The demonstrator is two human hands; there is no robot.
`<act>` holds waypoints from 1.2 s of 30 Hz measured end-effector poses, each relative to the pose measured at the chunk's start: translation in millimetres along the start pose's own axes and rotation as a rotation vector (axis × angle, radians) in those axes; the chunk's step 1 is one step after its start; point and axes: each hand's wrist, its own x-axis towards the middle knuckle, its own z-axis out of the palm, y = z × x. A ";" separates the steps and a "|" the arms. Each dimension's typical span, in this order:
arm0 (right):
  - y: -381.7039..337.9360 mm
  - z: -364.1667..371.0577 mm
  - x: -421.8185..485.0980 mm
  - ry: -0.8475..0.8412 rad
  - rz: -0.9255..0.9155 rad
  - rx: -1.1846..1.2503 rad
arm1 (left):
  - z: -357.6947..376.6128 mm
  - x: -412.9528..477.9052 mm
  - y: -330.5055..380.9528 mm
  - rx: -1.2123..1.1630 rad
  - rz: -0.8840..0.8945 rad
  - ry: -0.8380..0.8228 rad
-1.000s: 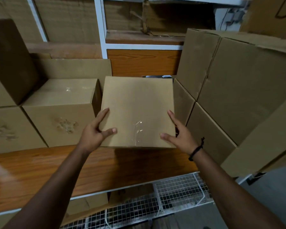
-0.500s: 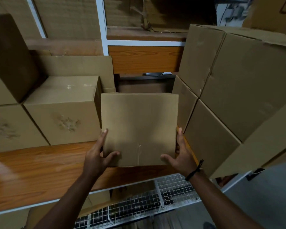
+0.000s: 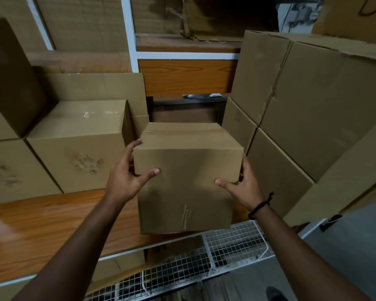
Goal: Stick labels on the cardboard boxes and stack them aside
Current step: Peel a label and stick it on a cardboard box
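The cardboard box [image 3: 189, 168] is plain brown and closed, a strip of clear tape [image 3: 186, 215] running down low on its near face and glossy tape across its top; it sits between the left stack of boxes [image 3: 78, 148] and the right stack of boxes [image 3: 313, 118], its lower edge over the front rim of the wooden shelf [image 3: 52, 224]. The left hand [image 3: 126, 181] grips its left side, thumb pressed on the near face; the right hand [image 3: 243, 187] grips the right side likewise, fingers wrapped round the corner.

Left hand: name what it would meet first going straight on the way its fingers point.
Likely the upright cardboard just beyond the held box, straight ahead of the left hand; depth is unclear.
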 end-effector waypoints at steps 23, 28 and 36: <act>25.9 43.6 1.1 0.006 -0.031 0.216 | -34.1 -10.7 -12.3 0.206 -0.172 -0.017; 16.0 32.8 47.4 -0.223 0.088 0.273 | -10.9 16.9 16.5 0.956 0.024 -0.359; 31.6 48.7 65.0 -0.401 0.015 0.278 | 46.0 30.2 45.7 0.908 -0.039 -0.612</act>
